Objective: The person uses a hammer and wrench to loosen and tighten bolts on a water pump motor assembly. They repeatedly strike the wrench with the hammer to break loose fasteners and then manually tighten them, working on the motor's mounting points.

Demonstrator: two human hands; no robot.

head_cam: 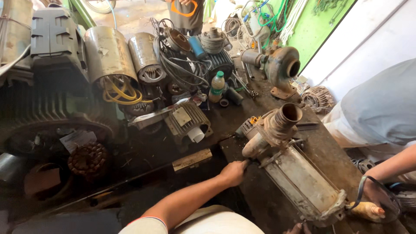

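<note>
Left hand (pixel 233 172) rests against the pump (pixel 284 151) on the bench (pixel 323 149), fingers curled; right hand (pixel 372 190) grips a screwdriver (pixel 367 211).

Dull, grimy metal pump (pixel 294 173) lies on a rough, stained workbench (pixel 329 151).

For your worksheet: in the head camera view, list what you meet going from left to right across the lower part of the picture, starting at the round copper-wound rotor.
Copper-wound rotor → wooden block → left hand → long grey pump motor → right hand, with a black cable looped by it.
</note>
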